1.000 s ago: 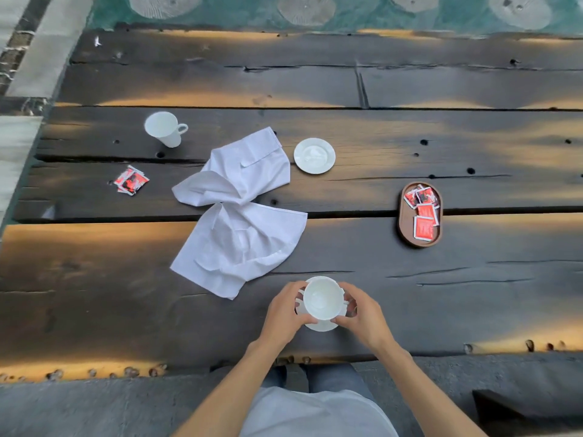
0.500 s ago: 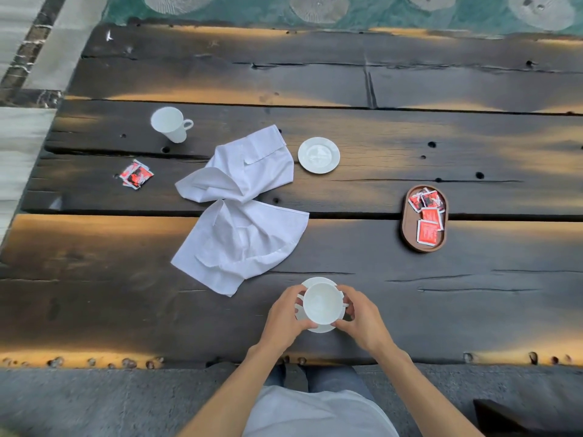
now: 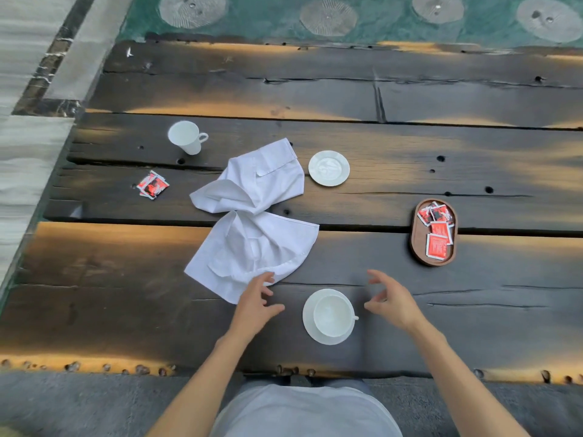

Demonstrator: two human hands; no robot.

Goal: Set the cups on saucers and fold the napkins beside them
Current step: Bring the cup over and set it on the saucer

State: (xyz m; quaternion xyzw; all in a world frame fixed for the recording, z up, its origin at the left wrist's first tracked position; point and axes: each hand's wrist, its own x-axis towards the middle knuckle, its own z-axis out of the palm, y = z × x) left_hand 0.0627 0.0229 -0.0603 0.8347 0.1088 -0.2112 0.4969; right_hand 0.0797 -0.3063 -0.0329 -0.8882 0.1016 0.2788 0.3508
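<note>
A: What's different from a second ago?

B: Both hands have let go. A moment back they were wrapped round the near cup (image 3: 333,314); now the left hand (image 3: 257,305) and the right hand (image 3: 391,302) sit apart on either side of it, fingers spread and loosely curled, holding nothing.

A: And the cup itself?

B: It stands upright on its saucer (image 3: 310,323), between the two hands and a little nearer the body than their fingertips, with its handle pointing toward the right hand. By the look of it, that first setting is done.

A: So what's left?

B: Quite a bit, I'd say. The second cup (image 3: 186,137) stands bare on the surface, far ahead and to the left of the left hand. The empty saucer (image 3: 328,168) is well ahead of both hands, well apart from that cup. The two napkins (image 3: 252,216) lie rumpled and unfolded, overlapping.

A: Which comes next?

B: Probably a napkin. The left hand's fingertips are right at the near edge of the closer one, possibly touching it; I can't tell for sure.

A: Anything else about?

B: A wooden tray (image 3: 417,244) of red sachets ahead of the right hand, and loose sachets (image 3: 153,185) far off to the left.
</note>
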